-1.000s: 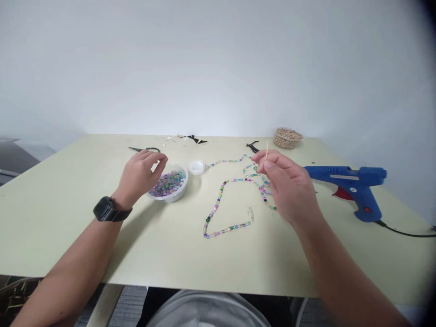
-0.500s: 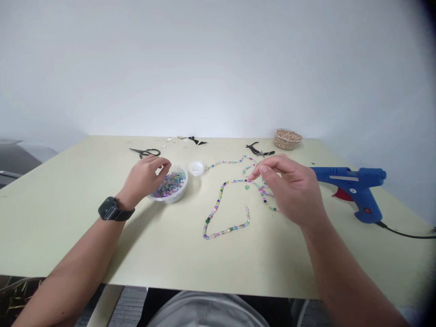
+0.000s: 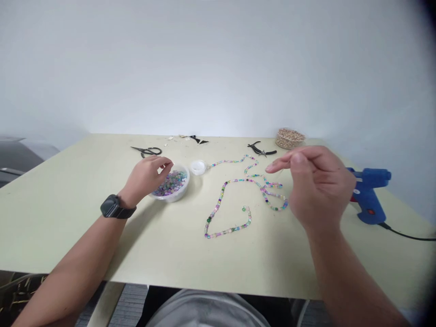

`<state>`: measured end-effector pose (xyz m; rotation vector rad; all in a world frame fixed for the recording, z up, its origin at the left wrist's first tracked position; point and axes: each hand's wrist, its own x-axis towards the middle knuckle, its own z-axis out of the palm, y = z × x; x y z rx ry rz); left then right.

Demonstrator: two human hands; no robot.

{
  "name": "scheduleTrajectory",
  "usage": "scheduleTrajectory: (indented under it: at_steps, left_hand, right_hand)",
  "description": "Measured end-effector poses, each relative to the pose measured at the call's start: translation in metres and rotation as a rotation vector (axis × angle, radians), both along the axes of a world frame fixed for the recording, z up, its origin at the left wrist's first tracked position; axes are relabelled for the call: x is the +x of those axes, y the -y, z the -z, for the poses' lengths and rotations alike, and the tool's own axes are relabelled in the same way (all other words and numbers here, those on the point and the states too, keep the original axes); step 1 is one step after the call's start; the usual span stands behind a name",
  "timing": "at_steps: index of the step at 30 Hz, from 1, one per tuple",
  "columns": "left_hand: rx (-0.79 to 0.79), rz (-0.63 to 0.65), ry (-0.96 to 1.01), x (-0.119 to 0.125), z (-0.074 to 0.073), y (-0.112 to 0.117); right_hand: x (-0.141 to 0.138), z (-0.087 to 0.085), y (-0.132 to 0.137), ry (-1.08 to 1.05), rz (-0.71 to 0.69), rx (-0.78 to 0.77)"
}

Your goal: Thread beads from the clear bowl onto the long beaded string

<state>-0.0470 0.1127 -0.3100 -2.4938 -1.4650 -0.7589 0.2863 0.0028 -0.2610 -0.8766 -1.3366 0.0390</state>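
My left hand (image 3: 146, 178) hangs over a clear plastic bowl (image 3: 170, 199) full of purple, green and blue beads, its curled fingertips at the rim. Whether those fingers hold a bead is hidden. My right hand (image 3: 316, 184) is raised above the table, to the right of a long beaded strand (image 3: 225, 204), and touches none of it. Its thumb and fingers pinch a thin pale thread, barely visible. The strand lies in loose loops, with a green bead (image 3: 244, 208) at its near end.
A small white lid (image 3: 197, 167) sits next to the bowl. Scissors (image 3: 146, 150), pliers (image 3: 260, 150) and a basket of tan beads (image 3: 290, 139) lie along the far edge. A blue glue gun (image 3: 369, 195) with a black cord stands at right.
My right hand has lifted and moved right, off the strand, now covering most of the glue gun. The strand's right loops have shifted right. My left hand stays over the bowl.
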Motion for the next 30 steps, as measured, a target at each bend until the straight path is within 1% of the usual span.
scheduleTrajectory:
  at_steps: [3,7,11,15,18,22,26,30]
  left_hand:
    - [-0.033,-0.014,0.012,0.001,-0.001,0.0]
    - [-0.122,-0.034,0.036,-0.001,-0.002,-0.002]
    - [-0.202,-0.043,0.042,-0.002,-0.002,-0.005]
    - [-0.233,-0.04,0.023,-0.002,-0.001,-0.006]
    - [-0.261,-0.039,0.022,-0.002,0.0,-0.007]
    - [-0.28,-0.023,0.006,-0.002,0.002,-0.008]
    - [-0.325,-0.018,-0.019,-0.001,0.002,-0.009]
    - [-0.338,0.006,-0.033,-0.001,0.002,-0.01]
  right_hand:
    - [0.001,-0.005,-0.001,-0.035,0.067,0.087]
    - [0.007,-0.007,-0.006,-0.086,0.096,0.13]
    - [0.013,-0.01,-0.013,-0.122,0.162,0.175]
    - [0.015,-0.015,-0.017,-0.116,0.143,0.223]
    - [0.013,-0.02,-0.016,-0.106,0.116,0.231]
    - [0.012,-0.026,-0.014,-0.119,0.115,0.247]
    - [0.015,-0.028,-0.019,-0.095,0.082,0.193]
    - [0.026,-0.018,-0.029,-0.128,-0.002,0.043]
